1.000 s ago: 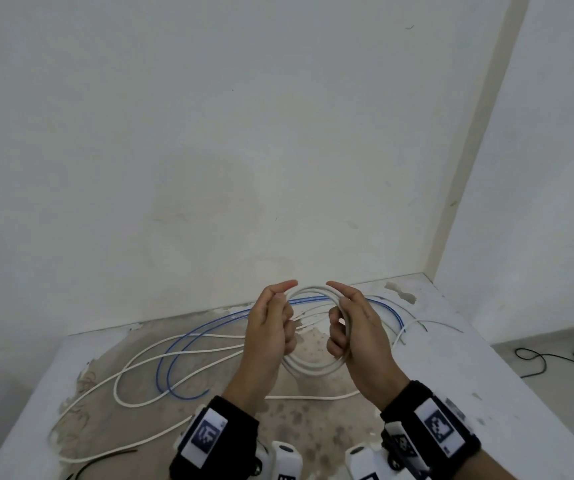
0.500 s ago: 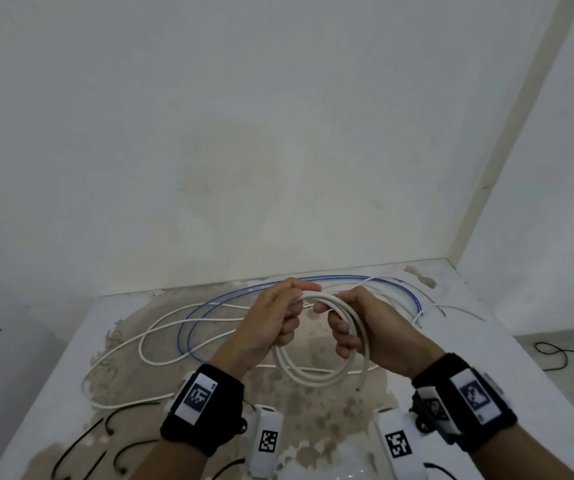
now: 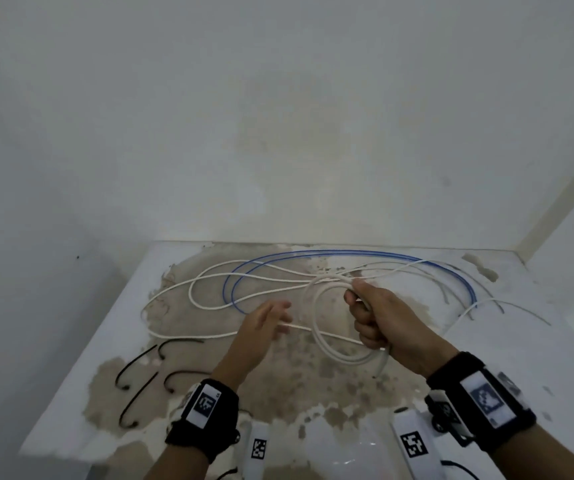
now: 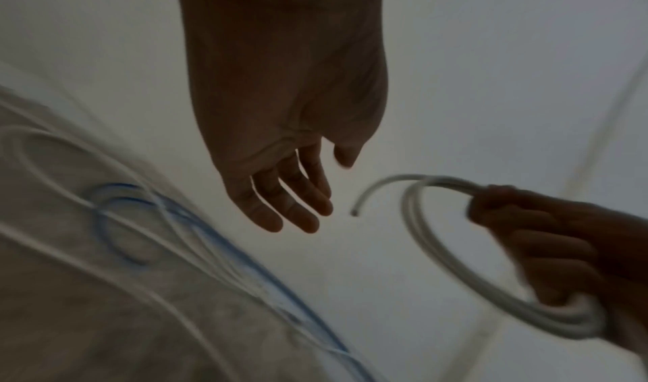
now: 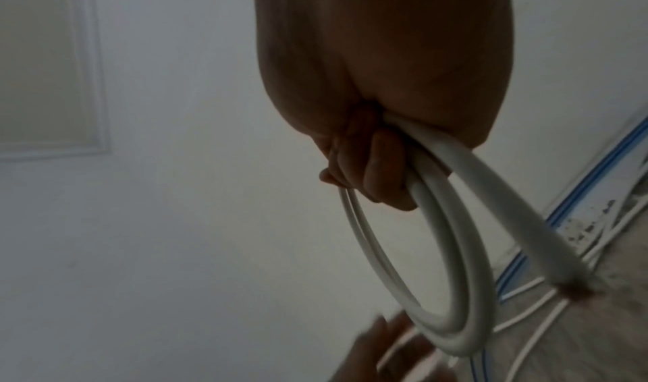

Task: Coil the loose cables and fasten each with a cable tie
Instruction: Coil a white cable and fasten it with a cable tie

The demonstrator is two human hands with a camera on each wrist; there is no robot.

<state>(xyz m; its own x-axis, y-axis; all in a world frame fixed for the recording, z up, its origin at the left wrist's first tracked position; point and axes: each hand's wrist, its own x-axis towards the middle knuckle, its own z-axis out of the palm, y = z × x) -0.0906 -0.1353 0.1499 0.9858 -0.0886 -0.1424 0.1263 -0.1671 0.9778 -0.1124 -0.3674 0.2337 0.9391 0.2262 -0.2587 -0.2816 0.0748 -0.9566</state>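
We are holding a coil of thick white round cable (image 3: 316,327) in our right hand (image 3: 379,320), fingers clenched tight round the gathered turns on the coil's right side, and we are keeping it up off the white table with the worn, brownish patches (image 3: 81,386). The coil is hanging as a few near-round loops, with one cut end (image 4: 354,213) sticking free; in the right wrist view that blunt end is showing a brownish core. Our left hand (image 3: 264,327) is hovering just left of the coil, fingers (image 4: 291,208) straight and relaxed, gripping nothing.

So, we are judging the first cable as wound but not fastened: no tie is showing round it. Several thin black curved cable ties (image 3: 136,368) are lying on the table's near-left part, well apart from the coil, and we are reading the free left hand as available to fetch one.

Plenty is remaining. A long thin white cable (image 3: 209,306) is sprawling in wide loose loops across the table behind the hands, and a thin blue cable (image 3: 347,252) is lying in a broad double arc towards the wall. Both are looking uncoiled and untied. The held cable is looking stiff and springy, so we are expecting the loops to spring open if the grip slackens.
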